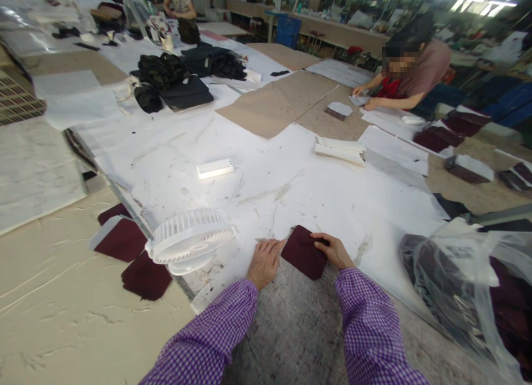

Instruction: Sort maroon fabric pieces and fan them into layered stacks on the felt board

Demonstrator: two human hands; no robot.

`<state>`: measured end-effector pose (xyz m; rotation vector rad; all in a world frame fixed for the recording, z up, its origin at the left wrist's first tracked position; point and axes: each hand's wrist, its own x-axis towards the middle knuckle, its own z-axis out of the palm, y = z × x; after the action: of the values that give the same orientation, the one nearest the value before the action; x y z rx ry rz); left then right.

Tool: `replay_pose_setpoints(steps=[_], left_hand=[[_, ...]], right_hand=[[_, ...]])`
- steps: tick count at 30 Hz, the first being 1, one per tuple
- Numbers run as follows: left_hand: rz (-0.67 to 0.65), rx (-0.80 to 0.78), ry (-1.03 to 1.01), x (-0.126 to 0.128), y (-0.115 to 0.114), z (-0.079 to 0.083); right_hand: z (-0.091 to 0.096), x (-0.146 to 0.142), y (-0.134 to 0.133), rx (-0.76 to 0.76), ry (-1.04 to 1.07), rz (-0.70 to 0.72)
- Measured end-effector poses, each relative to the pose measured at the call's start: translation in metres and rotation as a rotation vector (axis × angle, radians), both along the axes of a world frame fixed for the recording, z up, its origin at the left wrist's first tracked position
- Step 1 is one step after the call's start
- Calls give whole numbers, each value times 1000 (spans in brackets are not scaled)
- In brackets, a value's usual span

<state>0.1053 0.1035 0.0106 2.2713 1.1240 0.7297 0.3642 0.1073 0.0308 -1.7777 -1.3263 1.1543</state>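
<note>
A maroon fabric piece (305, 252) with trimmed corners lies in front of me on the worktable. My right hand (333, 252) pinches its upper right edge between thumb and fingers. Beside its left edge, my left hand (266, 260) rests flat on the white table covering, fingers stretched out; whether the fingertips touch the fabric I cannot tell. Further left, more maroon pieces (145, 275) lie loosely piled by the table edge, one with a pale backing showing.
A white fan (192, 239) stands left of my hands. Past it lie a white box-shaped object (215, 169) and dark folded garments (187, 91). A clear plastic bag (451, 285) with dark fabric is at the right. Across the table a co-worker (428, 69) handles small pieces.
</note>
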Motion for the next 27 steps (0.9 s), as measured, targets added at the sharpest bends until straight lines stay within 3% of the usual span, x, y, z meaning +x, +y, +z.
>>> replay_pose_setpoints(steps=[17,27], left_hand=[[-18,61,49,0,-1,5],[-17,51,40,0,-1,6]], right_hand=[[5,-1,3,10,-330,92],[6,-16,1,86,-595,41]])
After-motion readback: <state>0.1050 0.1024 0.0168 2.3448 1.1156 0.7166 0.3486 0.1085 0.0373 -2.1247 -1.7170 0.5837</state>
